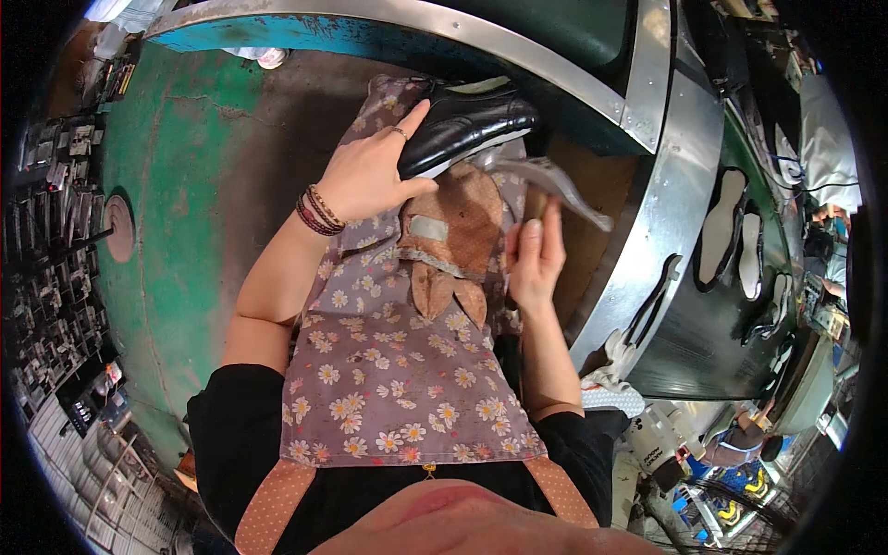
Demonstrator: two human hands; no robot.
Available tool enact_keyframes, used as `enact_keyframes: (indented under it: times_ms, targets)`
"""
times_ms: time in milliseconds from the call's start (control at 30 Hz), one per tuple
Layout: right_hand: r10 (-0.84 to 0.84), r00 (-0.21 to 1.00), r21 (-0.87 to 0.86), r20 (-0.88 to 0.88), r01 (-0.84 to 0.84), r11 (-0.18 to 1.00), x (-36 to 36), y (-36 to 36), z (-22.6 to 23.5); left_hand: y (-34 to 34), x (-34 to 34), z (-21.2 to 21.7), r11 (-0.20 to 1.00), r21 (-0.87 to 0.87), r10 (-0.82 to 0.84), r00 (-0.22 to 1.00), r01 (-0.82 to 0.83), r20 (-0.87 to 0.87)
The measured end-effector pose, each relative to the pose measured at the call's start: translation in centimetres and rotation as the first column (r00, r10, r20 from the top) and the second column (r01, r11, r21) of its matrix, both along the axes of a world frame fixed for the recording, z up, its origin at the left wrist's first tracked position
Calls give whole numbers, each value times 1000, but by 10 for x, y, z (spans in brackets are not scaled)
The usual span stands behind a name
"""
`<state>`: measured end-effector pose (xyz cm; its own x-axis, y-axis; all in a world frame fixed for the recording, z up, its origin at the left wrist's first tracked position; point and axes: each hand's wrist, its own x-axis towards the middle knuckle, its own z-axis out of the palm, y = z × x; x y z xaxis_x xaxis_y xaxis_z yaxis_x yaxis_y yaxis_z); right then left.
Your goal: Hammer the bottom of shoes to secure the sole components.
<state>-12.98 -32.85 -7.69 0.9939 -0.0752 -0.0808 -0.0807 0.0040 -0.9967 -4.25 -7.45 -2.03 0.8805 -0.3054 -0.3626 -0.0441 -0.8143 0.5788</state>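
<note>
A glossy black shoe (467, 125) lies upside-down across my lap, its pale sole edge facing up. My left hand (370, 171), with beaded bracelets at the wrist, grips the shoe from the side. My right hand (534, 254) is closed around the handle of a grey metal tool (555, 185), whose curved head rests near the shoe's sole. A brown leather pad (453, 236) sits on my flowered apron (388, 370) beneath the shoe.
A metal-edged conveyor belt (647, 231) curves along the right, carrying flat shoe soles (721, 227). A green floor (166, 231) lies to the left, with racks of dark parts (46, 231) at the far left. A white bottle (659, 442) stands lower right.
</note>
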Motion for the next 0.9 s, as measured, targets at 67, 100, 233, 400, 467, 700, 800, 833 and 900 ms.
enact_keyframes:
  times_ms: [67,100,233,400,467,700,800,833,900]
  targets:
    - [-65,985,-10,158,68,998,15,-5,21,2,-5,-5,1000,-20,10,999,-9,49]
    - [-118,962,-4,248,123,992,21,-6,31,3,-8,-7,999,-48,25,994,-20,107]
    - [-184,912,79,367,166,983,35,-4,84,7,-14,-11,985,-169,51,997,-40,58]
    - [428,895,-644,125,-255,722,46,2,63,5,-23,-25,986,-168,50,979,-16,197]
    - [406,905,-627,122,-247,739,46,4,69,7,-26,-29,989,-145,63,977,-34,204]
    - [451,876,-728,170,-196,657,35,6,67,-1,-23,-31,995,-100,10,953,21,304]
    - [405,907,-678,115,-226,700,34,3,69,-2,-26,-33,998,-59,16,953,2,304]
    - [422,892,-664,163,-217,715,32,0,73,-2,-26,-30,999,-50,18,952,-3,305]
    - [216,936,-413,277,-87,907,20,8,75,-3,-27,-31,999,-44,20,953,-7,301]
